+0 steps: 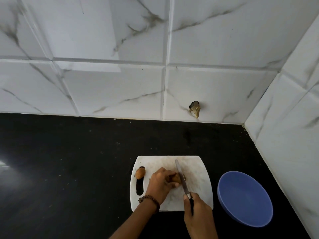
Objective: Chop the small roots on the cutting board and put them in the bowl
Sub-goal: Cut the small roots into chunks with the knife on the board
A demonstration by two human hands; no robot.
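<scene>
A white cutting board point(195, 168) lies on the black counter. My left hand point(159, 183), a bead bracelet on its wrist, pins a small brown root point(176, 178) to the middle of the board. My right hand point(198, 211) grips the handle of a knife point(181, 176), whose blade lies across that root, tip pointing away from me. A second small orange-brown root point(140, 173) rests at the board's left edge, by the handle slot. An empty blue bowl point(245, 199) stands just right of the board.
The black counter point(69, 169) stretches to the left and behind the board. White marble-look tiled walls point(120, 83) meet in a corner at the back right, close behind the bowl. A chipped hole point(195, 108) marks the back wall.
</scene>
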